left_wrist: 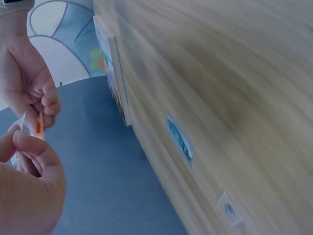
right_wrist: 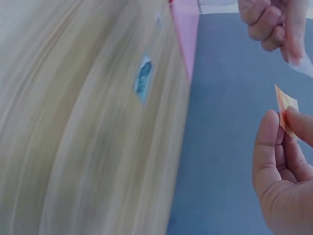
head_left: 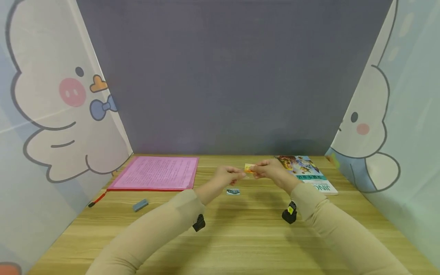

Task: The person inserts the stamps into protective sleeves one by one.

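Observation:
My right hand (head_left: pixel 271 170) pinches a small orange-and-yellow stamp-like slip (right_wrist: pixel 285 105) between thumb and fingers, held up above the table. Just to its left, my left hand (head_left: pixel 227 176) pinches a thin, whitish, see-through slip (right_wrist: pixel 304 64) with thumb and forefinger. The two hands are close together, and in the right wrist view a gap shows between the slips. Under the hands, a small blue-green picture slip (head_left: pixel 233 191) lies flat on the wooden table (head_left: pixel 240 236). The left wrist view also shows a smaller white slip with a blue mark (left_wrist: pixel 229 209) on the table.
A pink document pouch (head_left: pixel 154 173) with printed sheets and a red zip edge lies at the back left. In front of it is a blue-grey block (head_left: pixel 140 205). At the back right lies a colourful book (head_left: pixel 309 172), partly behind my right forearm. A grey panel (head_left: pixel 230 76) closes the back.

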A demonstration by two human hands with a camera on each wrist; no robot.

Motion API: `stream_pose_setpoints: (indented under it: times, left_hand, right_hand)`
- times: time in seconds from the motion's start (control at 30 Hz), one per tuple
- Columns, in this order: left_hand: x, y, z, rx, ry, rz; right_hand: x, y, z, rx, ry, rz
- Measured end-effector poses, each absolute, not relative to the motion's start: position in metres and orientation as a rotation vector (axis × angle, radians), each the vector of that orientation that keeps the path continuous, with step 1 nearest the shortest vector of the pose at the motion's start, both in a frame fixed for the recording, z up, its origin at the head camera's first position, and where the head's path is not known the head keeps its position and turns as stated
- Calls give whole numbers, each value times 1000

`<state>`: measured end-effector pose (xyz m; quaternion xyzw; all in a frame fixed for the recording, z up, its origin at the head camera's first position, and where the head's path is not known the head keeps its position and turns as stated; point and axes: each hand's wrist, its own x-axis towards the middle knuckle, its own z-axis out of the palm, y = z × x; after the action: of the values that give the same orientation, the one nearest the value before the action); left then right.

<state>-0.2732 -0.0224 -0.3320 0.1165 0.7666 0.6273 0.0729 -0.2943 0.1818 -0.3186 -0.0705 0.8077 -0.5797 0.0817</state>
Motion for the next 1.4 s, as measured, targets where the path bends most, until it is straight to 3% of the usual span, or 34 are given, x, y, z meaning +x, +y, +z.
stream_pose_setpoints:
  times: [0.47,1.4]
  left_hand:
    - [-273,-46,-310,225,2327,2065]
    - [-271,-46,-303,132,2262,2145]
  right_hand:
    - [-274,163,-293,-298,2407,-1851]
    - [-269,146,-297,-388,2418,-2076]
